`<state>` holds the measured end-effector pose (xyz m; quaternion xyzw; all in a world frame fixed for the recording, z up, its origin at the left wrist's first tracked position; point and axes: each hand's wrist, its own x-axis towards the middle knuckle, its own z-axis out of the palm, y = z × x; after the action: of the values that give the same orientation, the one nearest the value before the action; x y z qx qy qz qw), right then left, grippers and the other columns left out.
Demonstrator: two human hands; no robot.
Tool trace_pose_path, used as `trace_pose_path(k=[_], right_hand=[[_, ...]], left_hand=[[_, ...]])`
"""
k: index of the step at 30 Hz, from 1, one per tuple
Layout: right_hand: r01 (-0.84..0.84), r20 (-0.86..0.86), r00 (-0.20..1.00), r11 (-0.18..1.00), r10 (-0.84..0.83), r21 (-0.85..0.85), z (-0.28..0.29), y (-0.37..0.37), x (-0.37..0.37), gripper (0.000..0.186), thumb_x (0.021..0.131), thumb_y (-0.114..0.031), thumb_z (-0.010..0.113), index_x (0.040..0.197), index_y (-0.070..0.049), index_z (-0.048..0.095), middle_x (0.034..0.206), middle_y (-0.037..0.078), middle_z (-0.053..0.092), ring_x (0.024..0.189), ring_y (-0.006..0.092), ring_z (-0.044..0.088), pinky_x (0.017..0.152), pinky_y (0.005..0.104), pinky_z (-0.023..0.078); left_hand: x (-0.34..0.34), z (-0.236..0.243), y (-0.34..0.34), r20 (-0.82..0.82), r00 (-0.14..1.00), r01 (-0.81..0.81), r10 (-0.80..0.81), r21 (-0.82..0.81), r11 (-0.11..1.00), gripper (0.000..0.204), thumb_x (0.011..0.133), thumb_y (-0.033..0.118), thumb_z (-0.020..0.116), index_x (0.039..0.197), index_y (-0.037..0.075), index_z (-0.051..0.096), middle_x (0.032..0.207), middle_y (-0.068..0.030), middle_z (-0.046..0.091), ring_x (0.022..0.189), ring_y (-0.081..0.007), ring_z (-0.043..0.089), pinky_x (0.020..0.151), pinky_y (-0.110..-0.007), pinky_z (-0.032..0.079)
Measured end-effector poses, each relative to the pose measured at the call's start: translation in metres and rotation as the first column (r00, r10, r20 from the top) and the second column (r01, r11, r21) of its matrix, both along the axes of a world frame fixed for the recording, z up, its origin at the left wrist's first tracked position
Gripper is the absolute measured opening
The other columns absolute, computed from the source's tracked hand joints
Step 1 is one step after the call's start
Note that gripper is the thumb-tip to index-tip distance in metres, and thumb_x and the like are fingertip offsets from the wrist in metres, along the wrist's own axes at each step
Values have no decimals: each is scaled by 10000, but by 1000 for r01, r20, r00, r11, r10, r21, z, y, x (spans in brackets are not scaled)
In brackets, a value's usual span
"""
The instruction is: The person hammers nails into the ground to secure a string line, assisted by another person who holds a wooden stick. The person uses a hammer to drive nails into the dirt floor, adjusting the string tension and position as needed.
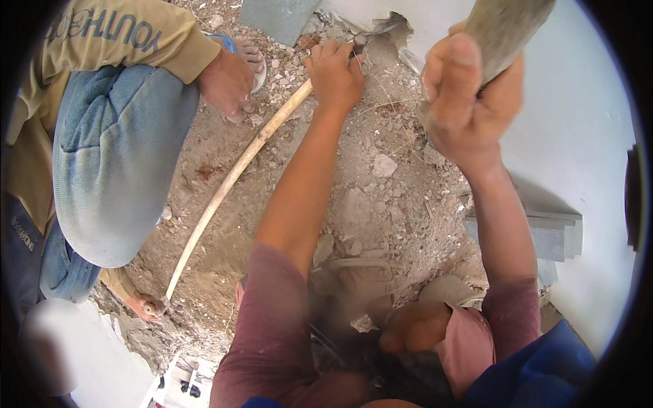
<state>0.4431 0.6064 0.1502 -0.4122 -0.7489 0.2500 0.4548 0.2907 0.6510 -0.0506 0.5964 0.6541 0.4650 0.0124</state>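
- Rubble-strewn dirt floor, dusty and littered with broken stones, meets a pale wall on our right; a broken hole gapes at the wall's foot.
- Our left hand is closed on a small tool at that hole; we cannot make out its tip.
- Our right hand is raised, fist wrapped around a grey handle, its head cut off by the frame's top.
- Long cream pipe curves across the dirt past our left hand.
- Another person crouches at left, partly out of frame, one hand beside the pipe.
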Motion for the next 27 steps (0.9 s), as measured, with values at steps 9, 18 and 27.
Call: trace_pose_path(k=[9, 18, 27], right_hand=[[36, 255, 965, 938, 57, -345, 9, -3, 17, 314, 1076, -276, 595, 1120, 32, 548, 700, 216, 646, 580, 269, 665, 556, 402, 518], [142, 541, 831, 890, 131, -434, -54, 8, 45, 380, 1106, -314, 536, 1126, 64, 569, 706, 186, 648, 578, 230, 639, 554, 382, 501], [-11, 77, 997, 995, 18, -100, -24, 9, 15, 384, 1096, -325, 570, 1138, 56, 555, 739, 174, 648, 618, 232, 639, 587, 393, 500]], left_hand=[[0, 1, 4, -31, 999, 15, -19, -103, 995, 185, 872, 175, 778, 1033, 86, 795, 1039, -70, 685, 1034, -293, 566, 938, -439, 390], [0, 4, 11, -19, 999, 49, -51, -101, 994, 184, 882, 192, 773, 1027, 79, 779, 998, -75, 673, 1013, -331, 567, 929, -484, 406], [1, 5, 4, 11, 998, 62, -61, -185, 981, 207, 891, 185, 774, 1066, 73, 783, 1080, -91, 693, 1070, -319, 564, 971, -480, 397]])
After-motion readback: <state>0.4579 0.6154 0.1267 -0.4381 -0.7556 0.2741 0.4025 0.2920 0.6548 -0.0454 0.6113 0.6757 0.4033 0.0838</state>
